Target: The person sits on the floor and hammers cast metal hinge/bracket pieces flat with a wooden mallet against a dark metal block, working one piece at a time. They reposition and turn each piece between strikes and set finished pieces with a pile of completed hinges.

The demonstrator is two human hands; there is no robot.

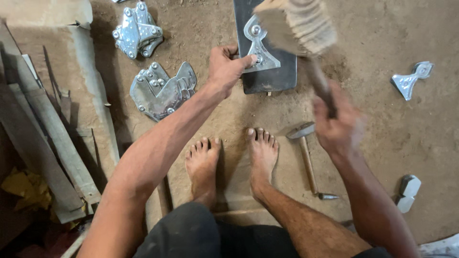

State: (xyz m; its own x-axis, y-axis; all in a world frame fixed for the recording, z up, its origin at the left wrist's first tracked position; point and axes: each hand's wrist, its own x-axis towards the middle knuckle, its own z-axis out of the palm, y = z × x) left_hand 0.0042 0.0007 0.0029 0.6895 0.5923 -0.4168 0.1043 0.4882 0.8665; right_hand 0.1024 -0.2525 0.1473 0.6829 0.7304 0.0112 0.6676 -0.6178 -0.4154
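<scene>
Ground: dirt floor [382, 138] under everything, with the person's bare feet just behind both hands.
Anvil plate: dark flat metal slab [267, 79] lying directly ahead of the left hand, its long axis running away from the person.
Mallet: wooden mallet [299, 24], blurred, raised above the slab's far right corner; its handle slants down to the right hand.
Bracket stacks: two piles of shiny brackets [160, 91] to the left of the left hand, well apart from the slab.
Bracket: single shiny bracket [260, 48] flat on the slab, narrow end pointing away.
Left hand: left hand [224, 67] pins that bracket's near edge with thumb and fingertips; the nearer hand.
Right hand: right hand [337, 126] clenched round the mallet handle, behind and right of the bracket.
Hammer: small steel hammer [306, 153] lying just left of the right hand.
</scene>
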